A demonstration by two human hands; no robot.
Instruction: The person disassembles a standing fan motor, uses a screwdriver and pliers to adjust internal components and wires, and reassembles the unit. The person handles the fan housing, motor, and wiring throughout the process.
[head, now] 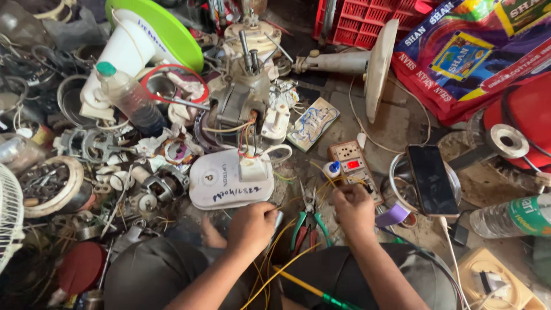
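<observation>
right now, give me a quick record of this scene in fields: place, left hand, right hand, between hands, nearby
place: cluttered repair floor, seen from above
left hand: closed around a thin tool, beside the white housing
right hand: pinching yellow wires next to the socket board
between hands: green-handled pliers, lying on the floor
nearby: phone, fan motor, water bottle, red crate

Before you the dusty floor (402, 129) carries a white oval housing (229, 181) at centre, green-handled pliers (310, 221) just right of it, a socket board (353, 166), a plastic bottle (129, 97) upper left and a fan stand (356, 63) at top.
</observation>
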